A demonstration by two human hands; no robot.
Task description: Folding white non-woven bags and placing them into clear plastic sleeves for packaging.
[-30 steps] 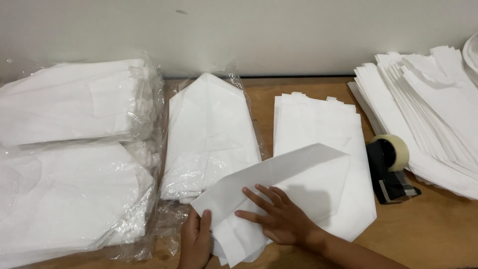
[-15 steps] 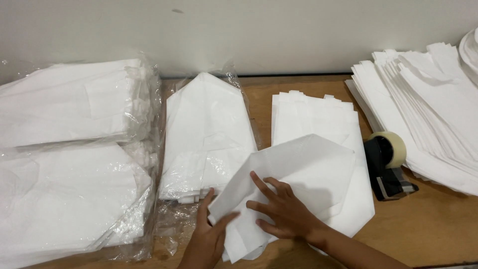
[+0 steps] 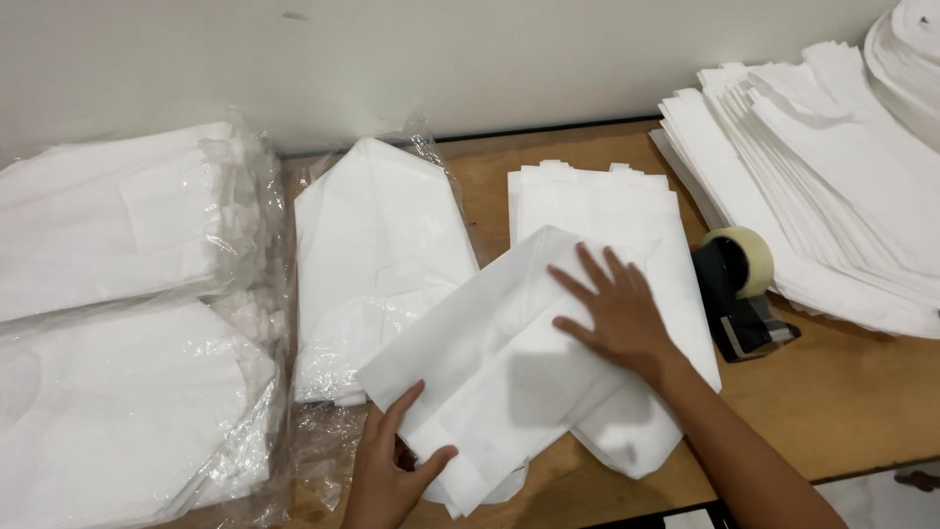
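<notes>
Unfolded wider, soft white fabric sheet (image 3: pixel 509 362), both hands pressing: left hand (image 3: pixel 397 470), right hand (image 3: pixel 617 313).

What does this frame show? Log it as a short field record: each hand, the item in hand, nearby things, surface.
left hand: grips the lower corner of the white sheet
right hand: flat, fingers spread, pressing on the sheet
white sheet: lies slanted over a white stack
plastic-wrapped packs: left side
tape dispenser: right of the right hand
loose white pile: far right
surface: wooden table
</notes>
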